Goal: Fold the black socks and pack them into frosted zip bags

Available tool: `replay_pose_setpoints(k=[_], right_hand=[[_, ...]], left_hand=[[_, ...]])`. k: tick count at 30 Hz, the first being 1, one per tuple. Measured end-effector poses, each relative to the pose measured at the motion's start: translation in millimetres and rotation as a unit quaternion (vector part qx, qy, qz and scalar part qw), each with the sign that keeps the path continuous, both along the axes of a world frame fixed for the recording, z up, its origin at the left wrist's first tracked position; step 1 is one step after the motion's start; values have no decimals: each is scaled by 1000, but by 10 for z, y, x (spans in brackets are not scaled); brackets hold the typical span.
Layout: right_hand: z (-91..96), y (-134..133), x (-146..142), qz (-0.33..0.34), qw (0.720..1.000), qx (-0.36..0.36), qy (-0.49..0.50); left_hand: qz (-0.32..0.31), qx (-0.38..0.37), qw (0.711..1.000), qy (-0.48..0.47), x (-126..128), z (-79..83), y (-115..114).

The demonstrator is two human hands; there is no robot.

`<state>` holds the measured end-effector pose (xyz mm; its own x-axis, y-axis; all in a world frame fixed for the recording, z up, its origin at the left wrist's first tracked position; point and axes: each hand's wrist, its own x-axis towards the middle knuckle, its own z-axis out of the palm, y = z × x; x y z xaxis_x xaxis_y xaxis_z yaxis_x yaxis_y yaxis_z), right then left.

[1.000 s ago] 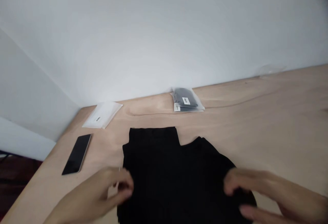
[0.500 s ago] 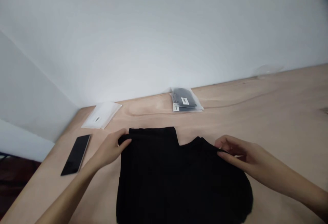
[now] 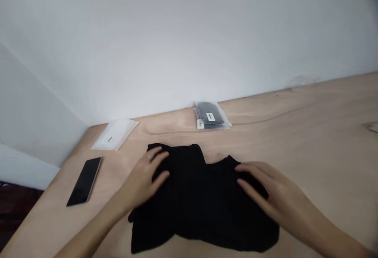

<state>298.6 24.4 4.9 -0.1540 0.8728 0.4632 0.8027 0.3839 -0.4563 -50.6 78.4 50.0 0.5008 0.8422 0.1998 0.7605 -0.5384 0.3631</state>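
A black cloth garment [image 3: 201,199] lies spread on the wooden table, with a notch in its far edge and a curved near edge. I cannot tell what kind of garment it is. My left hand [image 3: 147,175] rests over its upper left part, fingers spread; a ring shows on one finger. On the other side, my right hand [image 3: 268,191] reaches across the upper right part with thumb and fingers apart. Neither hand pinches the cloth.
A phone [image 3: 84,181] with a dark screen lies at the left. Behind it is a white labelled pouch [image 3: 118,130]. Near the wall, translucent packets [image 3: 212,115] hold dark contents. The wooden table [image 3: 310,144] meets the wall at its far edge. A small pale object [image 3: 373,127] shows at the right.
Both hands have let go of the garment's edges and moved inward over it, fingers spreading. The garment's near edge has come up into view.
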Motion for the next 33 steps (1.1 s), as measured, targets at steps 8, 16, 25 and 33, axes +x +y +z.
replay_pose_setpoints(k=[8, 16, 25, 33], right_hand=[[-362, -306, -138, 152, 970, -32, -188], [-19, 257, 21, 81, 981, -165, -59], [-212, 1772, 347, -165, 976, -128, -53], [-248, 1836, 353, -199, 978, -58, -39]], left_hand=[[-81, -56, 985, 139, -114, -456, -628], [-62, -35, 988, 135, -188, -594, -654], [-54, -54, 989, 127, -161, -508, -679], [-51, -67, 989, 118, -166, -499, -678]])
